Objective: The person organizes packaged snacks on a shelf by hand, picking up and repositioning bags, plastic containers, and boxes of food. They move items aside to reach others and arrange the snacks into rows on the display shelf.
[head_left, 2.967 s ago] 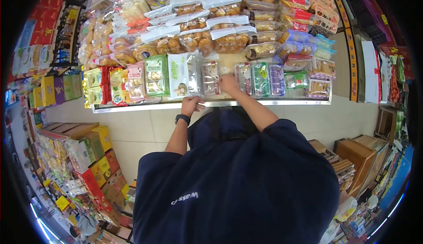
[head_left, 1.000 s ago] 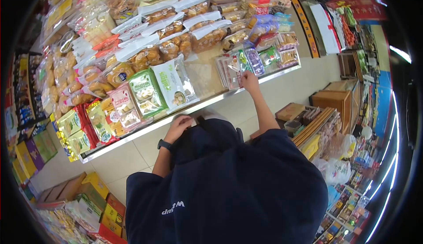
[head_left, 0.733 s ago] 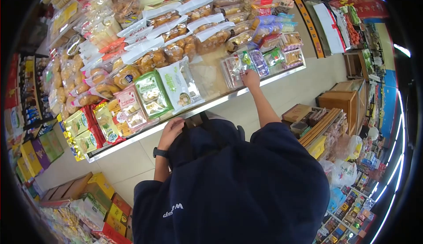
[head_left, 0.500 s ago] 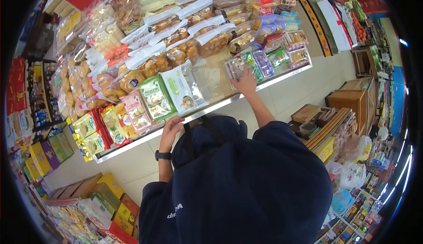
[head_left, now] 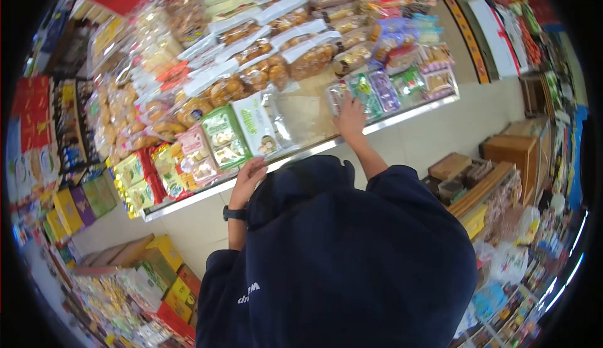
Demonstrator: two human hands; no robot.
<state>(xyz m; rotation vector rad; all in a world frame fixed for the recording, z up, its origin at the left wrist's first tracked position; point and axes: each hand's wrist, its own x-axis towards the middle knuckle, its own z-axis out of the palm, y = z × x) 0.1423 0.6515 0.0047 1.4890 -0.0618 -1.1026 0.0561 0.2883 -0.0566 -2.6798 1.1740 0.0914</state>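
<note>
My right hand [head_left: 350, 120] lies on a clear-wrapped pack [head_left: 336, 97] at the front edge of the display table, fingers spread a little and touching it. Beside that pack sit a green pack [head_left: 366, 95] and a purple pack [head_left: 385, 90]. My left hand [head_left: 252, 175] rests at the table's metal rim [head_left: 207, 193], its fingers loosely extended, holding nothing visible. Just beyond it are a white-and-green bag [head_left: 256, 125] and a green pack of small round items [head_left: 224, 135]. A dark watch is on my left wrist.
Rows of bagged bread [head_left: 264, 70] fill the table behind. Bare board [head_left: 308, 119] shows between the white bag and the clear pack. Cardboard boxes [head_left: 512, 153] stand to the right, stacked cartons [head_left: 164, 254] at lower left, tiled floor [head_left: 414, 134] near the table.
The view has shifted slightly. My right hand has moved left off the green pack's edge onto the clear-wrapped one. My left hand remains at the rim.
</note>
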